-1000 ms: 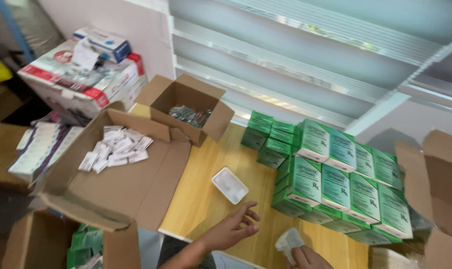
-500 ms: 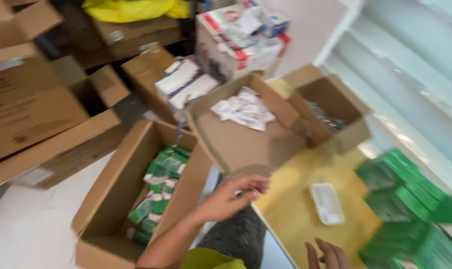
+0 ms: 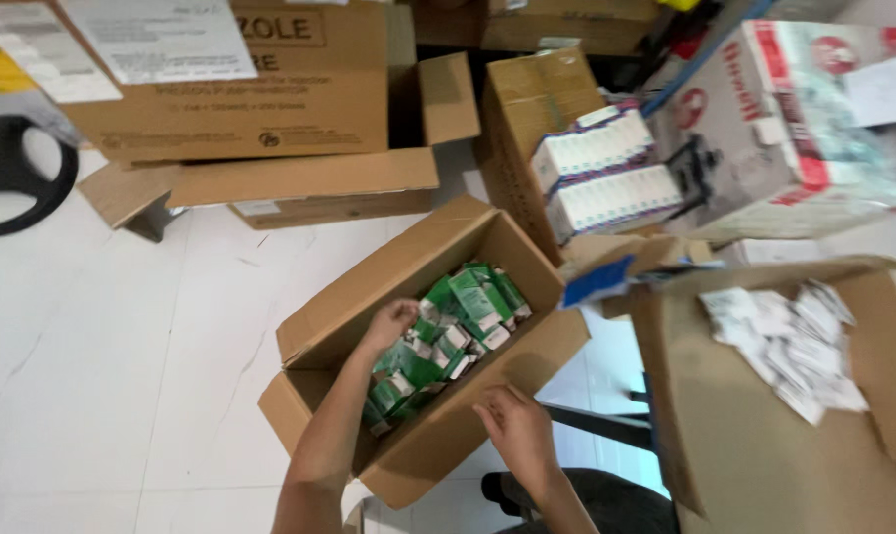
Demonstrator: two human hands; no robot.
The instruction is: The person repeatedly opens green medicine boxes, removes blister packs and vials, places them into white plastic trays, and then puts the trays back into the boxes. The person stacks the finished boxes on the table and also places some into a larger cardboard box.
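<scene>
An open cardboard box (image 3: 321,321) stands on the white floor below me, filled with several small green and white packets (image 3: 458,316). My left hand (image 3: 390,322) reaches down into the box and touches the packets near its left inner wall; I cannot tell if it grips one. My right hand (image 3: 512,425) rests on the box's near right rim, fingers curled over the cardboard edge.
A larger open carton (image 3: 764,445) with loose white sachets (image 3: 789,336) sits at the right. Big closed cartons (image 3: 240,89) stand at the back, and white flat packs (image 3: 606,173) lie stacked on another carton. A black round object (image 3: 13,173) lies at far left.
My view has swung left and down from the table with green stacks to the floor box. My left hand has gone into that box; my right hand has come to its rim.
</scene>
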